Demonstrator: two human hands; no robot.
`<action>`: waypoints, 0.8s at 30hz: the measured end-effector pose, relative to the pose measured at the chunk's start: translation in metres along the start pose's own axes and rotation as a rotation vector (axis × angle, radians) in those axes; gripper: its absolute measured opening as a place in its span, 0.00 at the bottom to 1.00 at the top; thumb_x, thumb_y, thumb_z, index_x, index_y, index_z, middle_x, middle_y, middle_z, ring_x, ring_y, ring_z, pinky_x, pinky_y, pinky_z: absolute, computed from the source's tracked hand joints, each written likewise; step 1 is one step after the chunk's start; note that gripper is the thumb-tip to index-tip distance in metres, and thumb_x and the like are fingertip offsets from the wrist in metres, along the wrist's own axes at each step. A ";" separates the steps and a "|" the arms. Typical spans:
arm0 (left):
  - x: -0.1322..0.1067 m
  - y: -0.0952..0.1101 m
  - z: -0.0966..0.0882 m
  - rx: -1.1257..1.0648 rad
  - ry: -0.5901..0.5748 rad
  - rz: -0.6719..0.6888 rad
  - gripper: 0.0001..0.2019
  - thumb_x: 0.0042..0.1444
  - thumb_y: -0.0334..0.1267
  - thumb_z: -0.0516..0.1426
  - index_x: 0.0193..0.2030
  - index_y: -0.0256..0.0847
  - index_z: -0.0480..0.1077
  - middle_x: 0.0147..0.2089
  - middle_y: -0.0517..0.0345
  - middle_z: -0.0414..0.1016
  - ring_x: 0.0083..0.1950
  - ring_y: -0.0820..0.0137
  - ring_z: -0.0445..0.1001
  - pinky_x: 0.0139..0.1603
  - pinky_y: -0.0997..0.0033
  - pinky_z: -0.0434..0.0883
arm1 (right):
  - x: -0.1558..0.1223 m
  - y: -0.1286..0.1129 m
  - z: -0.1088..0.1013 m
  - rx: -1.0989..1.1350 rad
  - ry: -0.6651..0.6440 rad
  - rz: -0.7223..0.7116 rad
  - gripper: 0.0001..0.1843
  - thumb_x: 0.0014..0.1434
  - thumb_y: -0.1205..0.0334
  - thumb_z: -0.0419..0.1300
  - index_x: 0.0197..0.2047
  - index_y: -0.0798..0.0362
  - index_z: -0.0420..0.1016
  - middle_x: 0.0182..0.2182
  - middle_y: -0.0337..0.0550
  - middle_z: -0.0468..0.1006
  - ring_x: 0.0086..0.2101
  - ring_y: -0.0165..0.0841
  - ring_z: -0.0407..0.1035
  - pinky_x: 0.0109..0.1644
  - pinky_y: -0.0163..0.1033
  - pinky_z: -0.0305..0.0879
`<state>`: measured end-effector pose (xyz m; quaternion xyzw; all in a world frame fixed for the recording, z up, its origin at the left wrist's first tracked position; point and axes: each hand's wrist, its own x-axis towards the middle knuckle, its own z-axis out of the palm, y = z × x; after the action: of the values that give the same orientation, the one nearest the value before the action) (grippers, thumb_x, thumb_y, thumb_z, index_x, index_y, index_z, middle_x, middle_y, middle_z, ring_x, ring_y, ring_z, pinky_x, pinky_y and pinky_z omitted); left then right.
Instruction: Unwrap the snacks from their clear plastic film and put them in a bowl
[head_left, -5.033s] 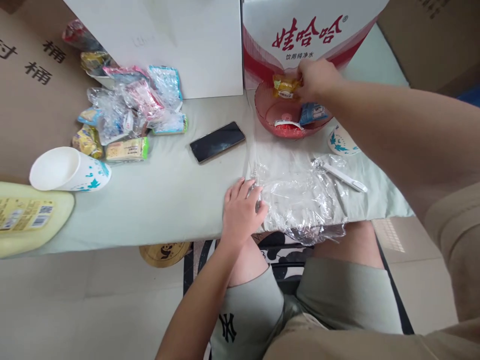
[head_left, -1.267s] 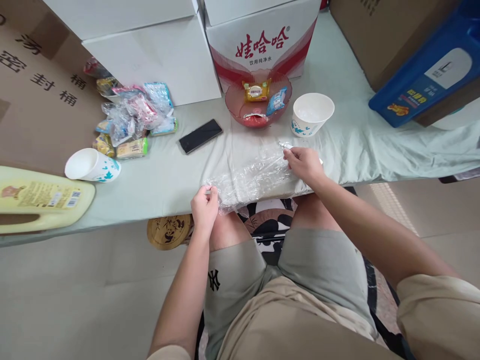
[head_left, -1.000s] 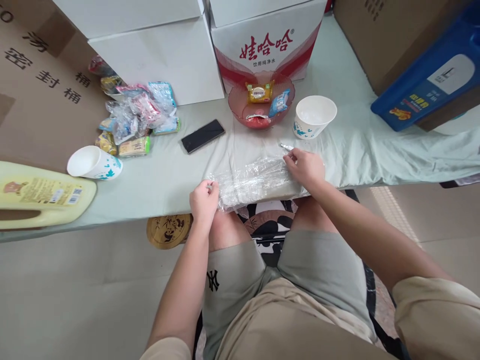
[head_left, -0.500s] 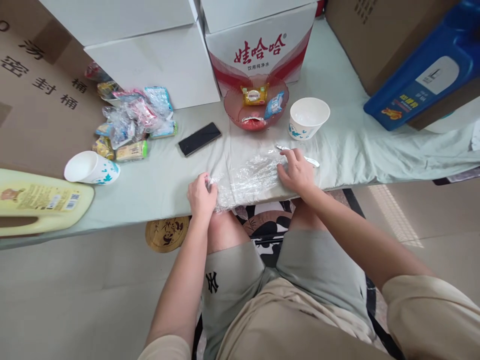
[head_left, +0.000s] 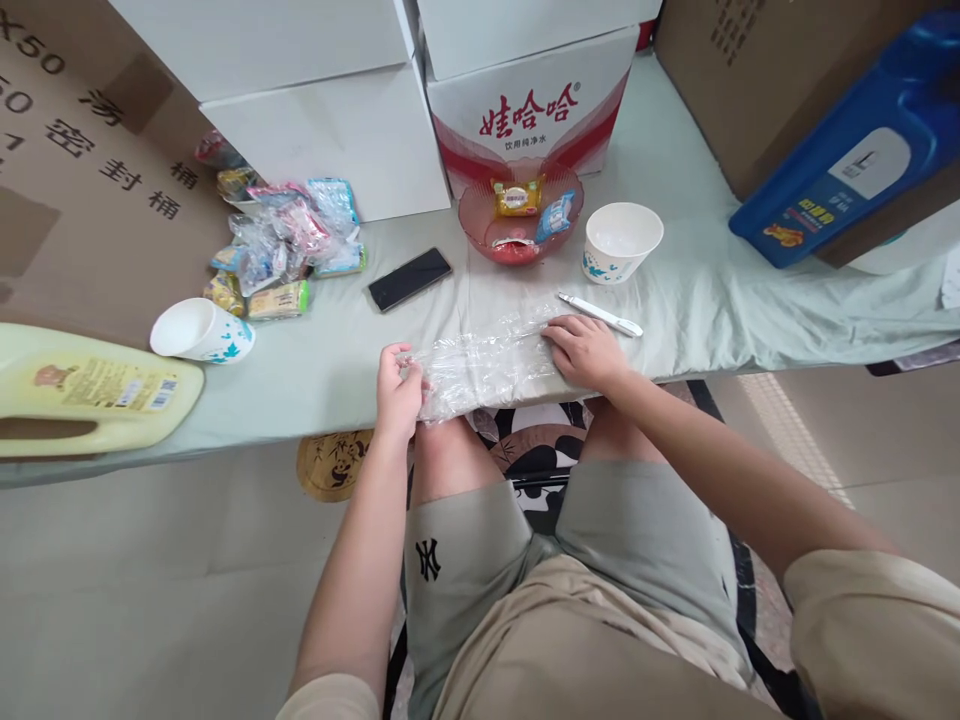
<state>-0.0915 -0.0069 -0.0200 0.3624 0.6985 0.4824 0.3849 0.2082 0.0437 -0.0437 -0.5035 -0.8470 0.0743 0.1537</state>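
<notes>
A crumpled sheet of clear plastic film (head_left: 491, 368) lies spread along the front edge of the cloth-covered table. Its left end is pinched between the thumb and fingers of my left hand (head_left: 399, 392). My right hand (head_left: 589, 352) is at the other end, palm down, with its fingers together and curled onto the film; the thumb is mostly hidden. Just beyond the right hand lies a white utility knife (head_left: 600, 314), apart from the fingers. Behind the film are a black phone (head_left: 410, 279) and a reddish clear bowl (head_left: 480, 235) with several small packets in it.
A paper cup (head_left: 622, 245) stands right of the bowl; another paper cup (head_left: 206, 332) tilts at left. Wrapped packets (head_left: 292, 240) are piled by the cardboard box (head_left: 97, 210). A yellow jug (head_left: 112, 385), blue bottle (head_left: 847, 160) and white boxes (head_left: 330, 140) surround the table.
My right hand has come down and nearer, off the utility knife and onto the film's right end. The film looks flatter and more stretched. My left hand stays at its left end.
</notes>
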 end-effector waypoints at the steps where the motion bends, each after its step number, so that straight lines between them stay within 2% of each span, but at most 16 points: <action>1: 0.001 -0.001 -0.002 0.053 -0.005 0.020 0.17 0.52 0.32 0.58 0.50 0.47 0.65 0.44 0.61 0.65 0.21 0.82 0.67 0.17 0.79 0.60 | -0.004 -0.001 -0.002 -0.004 -0.008 0.000 0.22 0.68 0.61 0.50 0.58 0.53 0.78 0.58 0.53 0.77 0.57 0.48 0.68 0.60 0.52 0.62; 5: 0.005 -0.007 -0.009 0.149 -0.122 0.097 0.17 0.52 0.31 0.60 0.49 0.45 0.67 0.41 0.63 0.66 0.19 0.84 0.62 0.19 0.79 0.62 | -0.031 -0.002 -0.008 -0.005 -0.031 -0.024 0.21 0.69 0.59 0.50 0.57 0.53 0.77 0.56 0.56 0.77 0.54 0.49 0.69 0.55 0.53 0.65; 8: 0.004 -0.007 -0.014 0.113 -0.255 0.073 0.18 0.49 0.34 0.63 0.48 0.45 0.68 0.38 0.64 0.68 0.19 0.83 0.60 0.17 0.79 0.60 | -0.061 0.004 -0.014 0.066 -0.030 -0.094 0.21 0.67 0.57 0.52 0.59 0.54 0.74 0.55 0.58 0.74 0.50 0.48 0.71 0.52 0.53 0.68; 11: -0.001 -0.001 -0.015 0.074 -0.336 0.048 0.20 0.46 0.36 0.65 0.48 0.45 0.68 0.38 0.64 0.70 0.18 0.83 0.59 0.16 0.79 0.58 | -0.086 0.012 -0.026 0.110 0.046 -0.085 0.20 0.66 0.56 0.55 0.59 0.51 0.74 0.56 0.59 0.72 0.50 0.49 0.70 0.54 0.57 0.69; 13: -0.004 0.006 -0.012 0.076 -0.364 0.081 0.21 0.46 0.37 0.66 0.48 0.45 0.69 0.38 0.63 0.71 0.18 0.82 0.60 0.16 0.79 0.58 | -0.092 0.014 -0.035 0.142 0.105 -0.039 0.19 0.66 0.55 0.56 0.57 0.50 0.74 0.55 0.59 0.73 0.52 0.51 0.70 0.56 0.60 0.69; 15: -0.009 0.016 -0.007 0.095 -0.383 0.138 0.20 0.46 0.37 0.66 0.48 0.44 0.70 0.38 0.62 0.72 0.18 0.83 0.60 0.16 0.79 0.58 | -0.088 0.008 -0.044 0.244 0.104 -0.045 0.19 0.66 0.54 0.57 0.57 0.50 0.74 0.55 0.58 0.74 0.55 0.51 0.70 0.59 0.59 0.68; 17: -0.018 0.030 0.001 0.122 -0.422 0.197 0.19 0.47 0.37 0.66 0.48 0.44 0.71 0.39 0.61 0.72 0.18 0.83 0.59 0.16 0.79 0.58 | -0.074 -0.004 -0.048 0.423 0.036 -0.100 0.24 0.66 0.50 0.58 0.60 0.51 0.71 0.58 0.58 0.73 0.58 0.50 0.69 0.62 0.57 0.67; 20: -0.037 0.057 0.011 0.165 -0.551 0.262 0.18 0.50 0.36 0.65 0.48 0.44 0.74 0.40 0.60 0.74 0.20 0.84 0.61 0.18 0.80 0.59 | -0.048 -0.029 -0.043 0.737 -0.153 -0.189 0.40 0.61 0.42 0.64 0.70 0.50 0.61 0.67 0.57 0.67 0.64 0.49 0.65 0.66 0.55 0.65; 22: -0.051 0.077 0.014 0.186 -0.638 0.263 0.17 0.50 0.34 0.65 0.48 0.44 0.75 0.39 0.60 0.74 0.21 0.83 0.63 0.19 0.81 0.60 | -0.032 -0.045 -0.036 0.901 -0.224 -0.222 0.48 0.56 0.41 0.68 0.73 0.49 0.57 0.70 0.56 0.63 0.67 0.49 0.61 0.69 0.55 0.62; 23: -0.057 0.086 0.015 0.189 -0.668 0.249 0.16 0.50 0.33 0.66 0.47 0.43 0.75 0.38 0.60 0.75 0.21 0.83 0.63 0.19 0.81 0.60 | -0.025 -0.052 -0.032 0.965 -0.232 -0.226 0.48 0.54 0.43 0.70 0.72 0.49 0.58 0.70 0.55 0.63 0.68 0.49 0.61 0.69 0.54 0.62; 24: -0.061 0.094 0.015 0.184 -0.684 0.226 0.16 0.50 0.31 0.66 0.46 0.42 0.76 0.38 0.60 0.75 0.21 0.83 0.63 0.18 0.81 0.60 | -0.021 -0.059 -0.030 1.020 -0.242 -0.225 0.45 0.54 0.45 0.70 0.69 0.50 0.62 0.68 0.55 0.66 0.66 0.48 0.63 0.68 0.54 0.63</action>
<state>-0.0389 -0.0290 0.0776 0.6107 0.5254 0.3079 0.5061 0.1788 -0.0038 -0.0030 -0.2590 -0.7636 0.5171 0.2872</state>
